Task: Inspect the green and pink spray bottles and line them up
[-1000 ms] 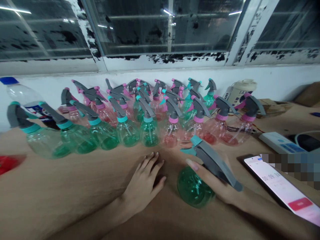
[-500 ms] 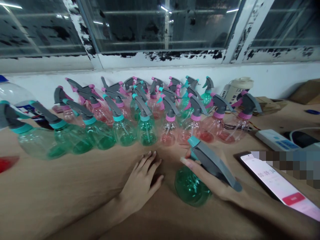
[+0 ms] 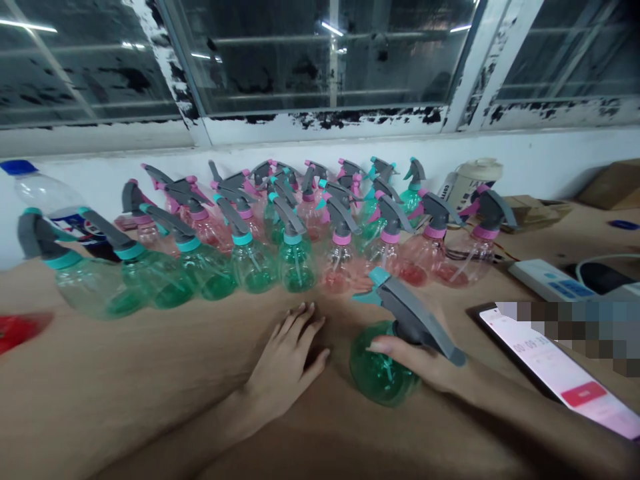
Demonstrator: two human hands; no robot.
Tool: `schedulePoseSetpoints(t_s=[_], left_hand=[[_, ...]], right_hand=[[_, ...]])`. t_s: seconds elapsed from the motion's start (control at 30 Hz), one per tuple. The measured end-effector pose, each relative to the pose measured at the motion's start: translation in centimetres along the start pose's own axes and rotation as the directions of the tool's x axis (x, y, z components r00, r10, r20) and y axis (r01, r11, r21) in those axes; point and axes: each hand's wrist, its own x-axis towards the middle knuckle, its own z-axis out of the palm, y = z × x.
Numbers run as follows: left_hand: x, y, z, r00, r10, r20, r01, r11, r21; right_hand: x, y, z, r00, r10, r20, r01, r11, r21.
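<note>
A green spray bottle (image 3: 373, 373) with a grey trigger head and a turquoise nozzle stands on the wooden table in front of me. My right hand (image 3: 430, 363) is closed round its upper body just under the head. The thumb lies on the near side, and the other fingers are mostly hidden behind the bottle. My left hand (image 3: 287, 357) rests palm down on the table to the left of it, holding nothing, its fingers spread. Just beyond my hands, a front row has green spray bottles (image 3: 257, 267) on the left and pink spray bottles (image 3: 340, 267) on the right.
More spray bottles crowd behind the front row, against the white wall. A cola bottle (image 3: 47, 190) stands far left, with a red object (image 3: 20, 331) nearer me. On the right are a phone (image 3: 560, 373), a white power strip (image 3: 555, 283), a cup (image 3: 475, 183) and a cardboard box (image 3: 615, 187).
My right hand has slid down from the bottle's neck to its upper body, uncovering the turquoise trigger. My left hand stays flat on the table. The view has shifted slightly.
</note>
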Motion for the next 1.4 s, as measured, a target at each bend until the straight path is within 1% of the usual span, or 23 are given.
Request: schedulePoseSetpoints(t_s=[0.07, 0.13, 0.2, 0.27, 0.37, 0.5, 0.6, 0.7, 0.73, 0.8, 0.87, 0.93, 1.03, 1.07, 1.1, 1.13, 1.17, 1.2, 1.23, 1.27, 1.3, 1.37, 1.4], left_hand=[[-0.1, 0.1, -0.3, 1.000, 0.001, 0.004, 0.000, 0.999, -0.049], [-0.2, 0.3, -0.7, 0.999, 0.034, 0.005, -0.033, 0.992, -0.120], [-0.3, 0.7, -1.1, 0.997, 0.077, 0.001, -0.075, 0.978, -0.195], [-0.6, 1.3, -1.3, 0.997, 0.080, 0.001, -0.077, 0.963, -0.260], [-0.9, 2.5, -1.7, 1.000, 0.030, 0.005, -0.027, 0.939, -0.344], [-0.8, 4.2, -2.6, 1.000, -0.018, -0.007, 0.014, 0.915, -0.403], [-0.8, 5.1, -3.7, 0.998, -0.061, -0.001, 0.056, 0.916, -0.398], [-1.6, 5.1, -4.9, 0.994, -0.108, 0.023, 0.109, 0.922, -0.371], [-2.2, 4.9, -5.3, 0.993, -0.119, 0.027, 0.121, 0.924, -0.362], [-3.8, 4.2, -6.1, 0.986, -0.168, 0.010, 0.161, 0.926, -0.342], [-5.9, 3.1, -6.9, 0.966, -0.256, -0.037, 0.231, 0.918, -0.321], [-8.1, 1.2, -7.7, 0.931, -0.353, -0.095, 0.307, 0.897, -0.319], [-11.3, -2.8, -9.4, 0.833, -0.505, -0.227, 0.420, 0.843, -0.336], [-12.3, -4.4, -10.3, 0.775, -0.547, -0.316, 0.448, 0.828, -0.336], [-13.2, -6.1, -11.2, 0.710, -0.593, -0.380, 0.482, 0.803, -0.351], [-14.1, -7.9, -12.2, 0.658, -0.607, -0.445, 0.495, 0.795, -0.351], [-14.9, -9.6, -13.3, 0.614, -0.645, -0.456, 0.540, 0.764, -0.353], [-15.7, -11.4, -14.4, 0.539, -0.689, -0.484, 0.599, 0.718, -0.355], [-16.4, -13.1, -15.4, 0.485, -0.733, -0.478, 0.677, 0.660, -0.326], [-17.1, -14.8, -16.3, 0.425, -0.779, -0.462, 0.760, 0.584, -0.285], [-17.6, -16.5, -17.0, 0.383, -0.805, -0.453, 0.804, 0.532, -0.266], [-18.4, -19.6, -17.7, 0.363, -0.833, -0.417, 0.817, 0.500, -0.286], [-18.6, -21.1, -17.7, 0.367, -0.840, -0.400, 0.815, 0.498, -0.297]], right_hand=[[-0.2, 0.2, 0.1, 0.998, -0.026, -0.063, 0.026, 1.000, -0.005], [-0.4, 0.5, 0.1, 0.988, -0.075, -0.133, 0.074, 0.997, -0.013], [-0.5, 0.6, 0.1, 0.980, -0.105, -0.168, 0.101, 0.994, -0.030], [-0.5, 0.6, 0.2, 0.981, -0.097, -0.168, 0.094, 0.995, -0.029], [-0.5, 0.3, 0.5, 0.984, -0.078, -0.159, 0.081, 0.997, 0.015], [-0.3, -0.9, 1.9, 0.985, -0.093, -0.143, 0.104, 0.992, 0.069], [0.0, -1.9, 3.5, 0.984, -0.135, -0.115, 0.147, 0.984, 0.104], [0.1, -2.7, 4.8, 0.986, -0.156, -0.063, 0.162, 0.980, 0.112], [0.0, -2.8, 5.2, 0.986, -0.164, -0.031, 0.166, 0.980, 0.105], [-0.5, -2.8, 5.6, 0.981, -0.181, 0.070, 0.176, 0.982, 0.076], [-1.1, -2.6, 5.6, 0.965, -0.185, 0.185, 0.184, 0.983, 0.019], [-1.8, -2.1, 5.5, 0.955, -0.167, 0.247, 0.184, 0.982, -0.045], [-2.5, -0.8, 5.3, 0.948, -0.125, 0.291, 0.172, 0.975, -0.140], [-2.7, -0.3, 5.2, 0.955, -0.086, 0.285, 0.142, 0.973, -0.183], [-2.8, 0.2, 5.3, 0.958, -0.065, 0.278, 0.126, 0.970, -0.206], [-2.9, 0.6, 5.4, 0.954, -0.050, 0.295, 0.123, 0.964, -0.234], [-2.9, 1.0, 5.5, 0.954, -0.032, 0.298, 0.114, 0.959, -0.261], [-2.9, 1.4, 5.7, 0.952, -0.022, 0.306, 0.111, 0.954, -0.277], [-2.9, 1.7, 5.9, 0.948, -0.015, 0.318, 0.112, 0.951, -0.289], [-2.9, 1.9, 6.2, 0.945, -0.009, 0.327, 0.112, 0.948, -0.298], [-3.0, 2.1, 6.4, 0.941, -0.007, 0.338, 0.115, 0.946, -0.302], [-3.1, 2.4, 7.0, 0.937, -0.009, 0.349, 0.123, 0.944, -0.307], [-3.2, 2.6, 7.3, 0.936, -0.011, 0.351, 0.127, 0.943, -0.308]])
